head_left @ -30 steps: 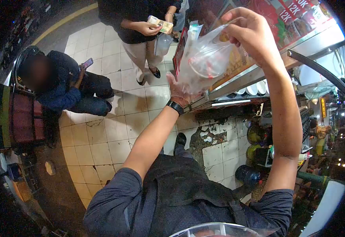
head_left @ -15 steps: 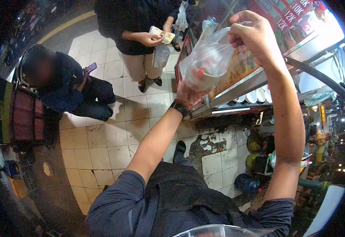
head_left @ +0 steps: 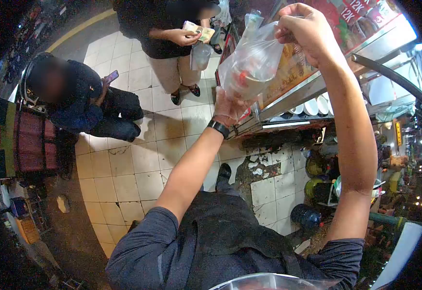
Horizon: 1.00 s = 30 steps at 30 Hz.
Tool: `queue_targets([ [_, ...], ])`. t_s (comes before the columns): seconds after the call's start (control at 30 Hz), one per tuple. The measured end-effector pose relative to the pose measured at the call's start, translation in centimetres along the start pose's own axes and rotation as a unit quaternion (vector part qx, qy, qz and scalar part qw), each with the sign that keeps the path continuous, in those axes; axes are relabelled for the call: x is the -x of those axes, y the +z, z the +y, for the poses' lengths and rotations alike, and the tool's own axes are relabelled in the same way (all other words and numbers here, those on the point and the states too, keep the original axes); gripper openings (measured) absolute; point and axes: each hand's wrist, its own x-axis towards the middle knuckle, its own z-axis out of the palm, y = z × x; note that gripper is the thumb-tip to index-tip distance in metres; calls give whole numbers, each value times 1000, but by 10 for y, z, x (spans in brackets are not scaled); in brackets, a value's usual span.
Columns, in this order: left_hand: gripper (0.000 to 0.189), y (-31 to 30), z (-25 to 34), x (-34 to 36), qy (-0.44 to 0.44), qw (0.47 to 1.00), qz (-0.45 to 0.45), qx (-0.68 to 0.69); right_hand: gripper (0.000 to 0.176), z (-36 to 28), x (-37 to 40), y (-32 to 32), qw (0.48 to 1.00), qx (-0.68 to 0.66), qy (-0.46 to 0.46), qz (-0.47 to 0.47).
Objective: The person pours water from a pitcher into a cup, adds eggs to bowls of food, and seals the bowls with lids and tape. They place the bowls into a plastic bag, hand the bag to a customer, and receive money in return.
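A translucent plastic bag (head_left: 257, 60) with something red and rounded inside hangs between my hands over the front of a food stall. My left hand (head_left: 231, 104), with a black watch on its wrist, supports the bag from below. Its fingers are partly hidden behind the bag. My right hand (head_left: 305, 30) is raised higher and pinches the bag's gathered top between thumb and fingers. Across from me a person in black (head_left: 148, 24) holds banknotes (head_left: 199, 32) and a small plastic bag (head_left: 201, 55).
A seated person (head_left: 85, 96) at the left holds a phone (head_left: 111, 77). White bowls (head_left: 311, 107) line the stall's shelf, below a red price board (head_left: 336, 12). A dark blue water jug (head_left: 306, 216) lies on the tiled floor (head_left: 143, 159) at the lower right.
The bag and both my hands stay together in nearly the same place. The view has shifted slightly, and the standing person's head now shows bent over the banknotes.
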Motion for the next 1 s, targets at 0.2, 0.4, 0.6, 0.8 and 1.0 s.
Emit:
queue_targets([
  [0.2,100,51,38,7,-25,902,186,388,8,16,-9,5,998,-49,-33,-17],
  [0.4,83,71,45,-4,-43,916,276,287,9,33,-18,4,995,-93,-30,-37],
  [0.6,69,63,46,-16,-89,904,287,304,5,25,-14,8,989,-147,9,-24],
  [0.8,60,58,28,-9,-106,874,314,357,5,22,-8,8,989,-139,41,-39],
  [1.0,54,68,46,-8,-116,856,328,382,6,22,-6,7,990,-134,35,-38],
])
